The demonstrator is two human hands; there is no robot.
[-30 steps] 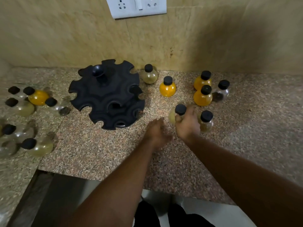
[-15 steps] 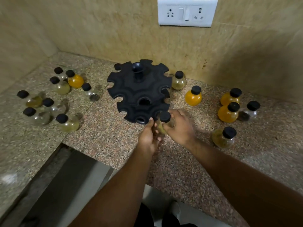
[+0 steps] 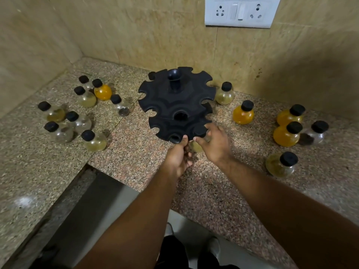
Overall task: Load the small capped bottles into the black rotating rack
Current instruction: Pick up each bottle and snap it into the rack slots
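Speckled stone counter (image 3: 136,156) meets a tan wall (image 3: 136,35) in a corner. One small pale yellow bottle (image 3: 195,146) is at the front edge of the black rack (image 3: 174,101), its cap right at a notch in the low ring. The right hand (image 3: 215,145) has its fingers curled round it. The left hand (image 3: 175,158) pinches the rack's rim just beside it. I think the left hand should stop the rack from turning while the neck slides fully in. More capped bottles stand in a left bunch (image 3: 86,99) and a right bunch (image 3: 285,135), well apart from the rack
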